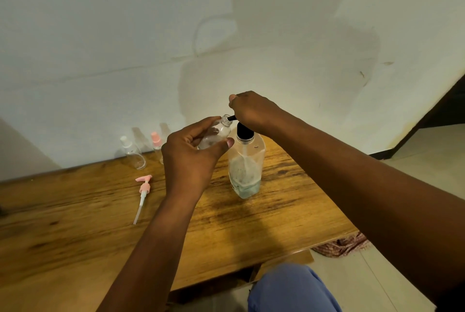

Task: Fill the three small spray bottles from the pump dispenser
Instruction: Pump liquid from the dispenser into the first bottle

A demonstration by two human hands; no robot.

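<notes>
A: Entry, head view. Where does the pump dispenser (246, 165) stand?

B: Upright on the wooden table (75, 211), right of centre, toward the far edge near the white wall (125, 35). Clear body, a little pale liquid at the bottom, black pump head (243, 132) on top.

A: And the hands?

B: The right hand (251, 110) rests on the pump head with fingers curled over it — the black spout pokes out to the left from under the hand. The left hand (191, 153) holds an open small spray bottle (216, 134), thumb on the near side and fingers round the far side, tilted so its neck meets the spout tip.

A: Liquid in that bottle?

B: Cannot tell; it looks clear.

A: The others?

B: Two stand at the far left by the wall — a white-capped bottle (132, 152) and, just right of it, a pink-capped bottle (156, 147), partly hidden behind the left hand.

A: Anything loose?

B: A pink sprayer top (143, 193) with its dip tube lies flat on the table, near side of those two bottles, tube pointing toward the near edge. A blue-clad knee (292, 289) shows below the table's edge.
</notes>
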